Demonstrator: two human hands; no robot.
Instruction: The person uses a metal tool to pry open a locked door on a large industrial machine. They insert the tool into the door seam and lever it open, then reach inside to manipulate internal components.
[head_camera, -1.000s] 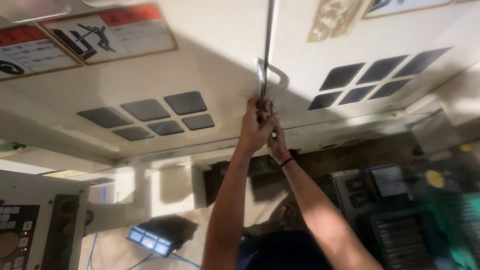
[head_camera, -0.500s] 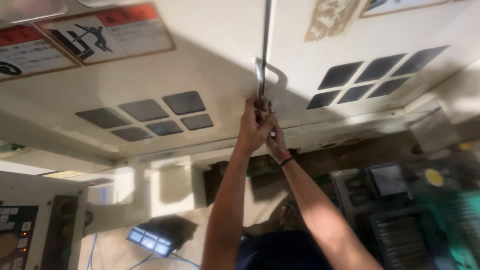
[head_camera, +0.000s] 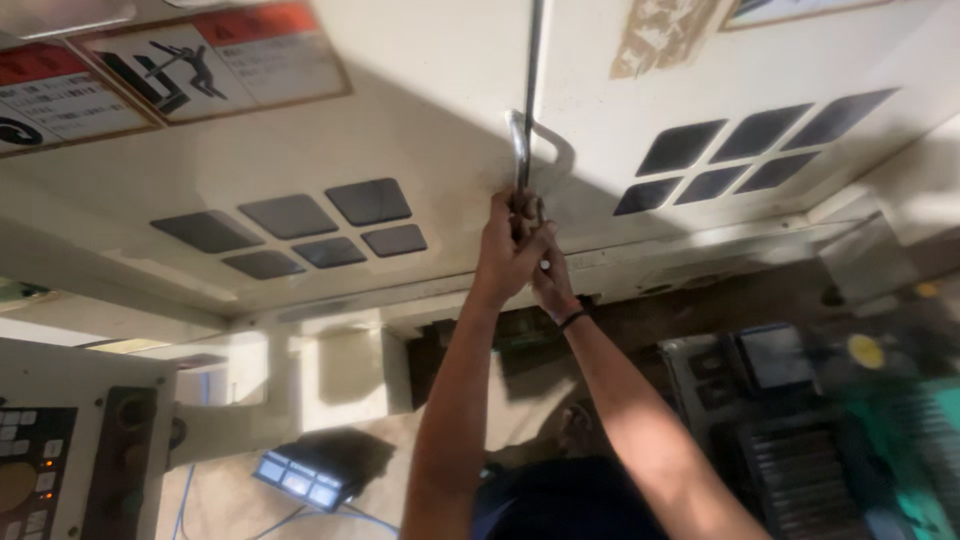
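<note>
Both my hands, left hand (head_camera: 507, 255) and right hand (head_camera: 548, 275), hold the metal latch (head_camera: 521, 160) tight on a cream machine panel (head_camera: 420, 130) with dark vents (head_camera: 300, 228) and warning stickers (head_camera: 215, 60).

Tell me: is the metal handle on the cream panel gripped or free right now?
Gripped. Both hands, left hand and right hand, close together around the lower end of the metal handle on the cream panel.

2 hands (head_camera: 520, 250), 1 metal rod (head_camera: 535, 60), 2 vent grids (head_camera: 300, 228), 2 warning labels (head_camera: 215, 60).
</note>
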